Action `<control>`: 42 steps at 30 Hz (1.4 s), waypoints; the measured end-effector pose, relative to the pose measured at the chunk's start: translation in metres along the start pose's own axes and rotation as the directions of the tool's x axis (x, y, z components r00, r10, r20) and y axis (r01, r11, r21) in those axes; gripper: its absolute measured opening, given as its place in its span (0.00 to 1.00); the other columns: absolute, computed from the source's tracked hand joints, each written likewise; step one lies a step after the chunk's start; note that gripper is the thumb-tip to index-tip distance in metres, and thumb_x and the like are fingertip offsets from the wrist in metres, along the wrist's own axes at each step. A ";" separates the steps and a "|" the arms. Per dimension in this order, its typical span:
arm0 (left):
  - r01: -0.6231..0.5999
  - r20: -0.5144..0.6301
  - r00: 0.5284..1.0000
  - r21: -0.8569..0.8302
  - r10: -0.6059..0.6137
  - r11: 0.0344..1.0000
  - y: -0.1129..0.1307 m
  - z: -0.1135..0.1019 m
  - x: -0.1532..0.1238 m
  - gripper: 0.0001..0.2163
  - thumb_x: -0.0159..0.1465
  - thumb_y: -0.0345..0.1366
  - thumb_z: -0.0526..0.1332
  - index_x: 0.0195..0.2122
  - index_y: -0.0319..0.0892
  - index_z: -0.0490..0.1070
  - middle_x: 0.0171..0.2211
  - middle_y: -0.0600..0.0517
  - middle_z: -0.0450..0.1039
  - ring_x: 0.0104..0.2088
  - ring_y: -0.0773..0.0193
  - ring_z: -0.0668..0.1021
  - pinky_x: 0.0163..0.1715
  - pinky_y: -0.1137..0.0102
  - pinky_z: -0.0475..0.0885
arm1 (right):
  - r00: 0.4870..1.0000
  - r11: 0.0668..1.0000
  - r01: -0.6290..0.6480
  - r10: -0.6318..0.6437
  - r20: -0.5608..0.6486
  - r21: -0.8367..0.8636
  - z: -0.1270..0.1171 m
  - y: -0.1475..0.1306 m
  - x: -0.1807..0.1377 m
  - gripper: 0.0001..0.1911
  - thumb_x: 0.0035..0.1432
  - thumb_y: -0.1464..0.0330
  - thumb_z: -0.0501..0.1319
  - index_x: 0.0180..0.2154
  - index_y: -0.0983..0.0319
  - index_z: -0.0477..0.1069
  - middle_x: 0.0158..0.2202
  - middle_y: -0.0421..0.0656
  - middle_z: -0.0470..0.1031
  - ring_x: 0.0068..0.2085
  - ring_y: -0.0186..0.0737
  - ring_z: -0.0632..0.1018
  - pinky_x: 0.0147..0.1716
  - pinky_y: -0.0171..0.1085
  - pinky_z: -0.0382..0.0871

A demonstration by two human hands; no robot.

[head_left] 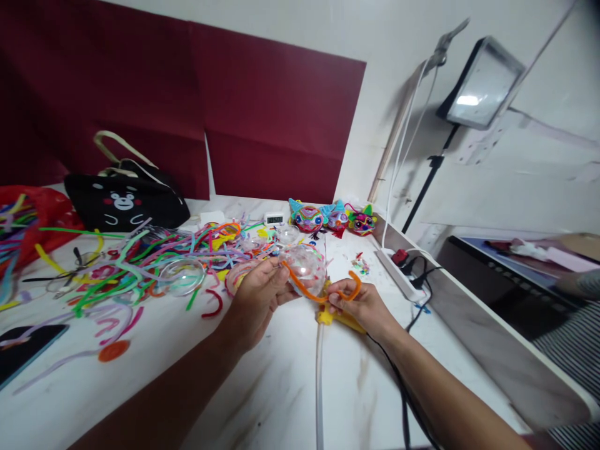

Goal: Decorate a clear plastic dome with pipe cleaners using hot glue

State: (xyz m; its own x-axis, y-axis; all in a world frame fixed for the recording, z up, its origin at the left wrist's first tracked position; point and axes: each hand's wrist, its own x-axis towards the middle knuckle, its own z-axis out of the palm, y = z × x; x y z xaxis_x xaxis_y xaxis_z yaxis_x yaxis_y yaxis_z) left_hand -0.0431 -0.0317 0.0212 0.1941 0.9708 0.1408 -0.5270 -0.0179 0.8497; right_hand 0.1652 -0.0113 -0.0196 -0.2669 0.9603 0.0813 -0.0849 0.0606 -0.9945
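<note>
While the L hand grips a clear plastic shell by its edge, the R hand pinches an orange pipe cleaner mid-length, prob. steadying its curve across the shell's near side; contact is unclear. Just below the R fingers lies a yellow glue gun, seemingly w/in reach. Loose pipe cleaners crowd the L; a raised ledge w/ power strip limits the R; nearer, marbled tabletop gives forearms room.
</note>
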 end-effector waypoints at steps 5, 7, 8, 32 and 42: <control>0.019 -0.055 0.998 -0.111 -0.025 0.994 0.000 0.001 0.002 0.07 0.62 0.32 0.63 0.41 0.37 0.70 0.41 0.44 0.79 0.43 0.55 0.81 0.46 0.59 0.76 | 1.000 1.000 0.017 -0.017 -0.009 -0.003 0.003 -0.001 -0.002 0.18 0.43 0.57 0.73 0.29 0.63 0.75 0.21 0.39 0.75 0.24 0.33 0.74 0.28 0.37 0.72; 0.019 -0.087 0.996 -0.147 -0.032 0.989 0.000 0.003 0.003 0.06 0.63 0.30 0.61 0.40 0.37 0.70 0.42 0.44 0.78 0.44 0.54 0.80 0.46 0.57 0.76 | 1.000 1.000 0.023 -0.023 -0.015 -0.011 0.004 0.000 -0.002 0.18 0.43 0.56 0.73 0.29 0.63 0.75 0.21 0.39 0.75 0.24 0.34 0.74 0.28 0.37 0.73; 0.019 -0.092 0.995 -0.160 -0.034 0.987 0.001 0.003 0.002 0.05 0.63 0.29 0.60 0.40 0.36 0.71 0.42 0.43 0.78 0.44 0.53 0.80 0.46 0.56 0.76 | 0.999 0.999 0.028 -0.028 -0.018 -0.017 0.005 0.000 -0.002 0.17 0.43 0.56 0.72 0.29 0.63 0.75 0.22 0.40 0.75 0.25 0.34 0.74 0.28 0.37 0.73; 0.162 -0.066 0.981 -0.241 -0.182 0.957 -0.007 0.002 0.003 0.13 0.68 0.36 0.52 0.44 0.35 0.73 0.39 0.41 0.80 0.40 0.56 0.82 0.46 0.60 0.75 | 0.998 0.997 0.060 -0.060 -0.006 0.055 0.018 0.008 -0.006 0.18 0.47 0.56 0.71 0.30 0.60 0.70 0.23 0.39 0.74 0.28 0.37 0.77 0.32 0.40 0.75; 0.205 -0.109 0.962 -0.314 -0.249 0.927 -0.016 0.002 0.001 0.05 0.64 0.36 0.56 0.40 0.41 0.66 0.38 0.44 0.78 0.37 0.58 0.81 0.44 0.61 0.74 | 0.996 0.994 0.086 -0.088 0.021 0.070 0.027 0.009 -0.007 0.21 0.45 0.52 0.71 0.28 0.61 0.69 0.30 0.40 0.73 0.27 0.35 0.77 0.26 0.36 0.75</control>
State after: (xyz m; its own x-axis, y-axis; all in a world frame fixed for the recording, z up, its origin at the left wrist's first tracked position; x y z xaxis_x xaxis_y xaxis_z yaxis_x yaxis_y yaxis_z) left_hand -0.0330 -0.0312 0.0090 0.2283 0.9647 -0.1313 -0.7085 0.2572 0.6572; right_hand 0.1402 -0.0245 -0.0269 -0.2786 0.9454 0.1694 -0.1745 0.1237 -0.9769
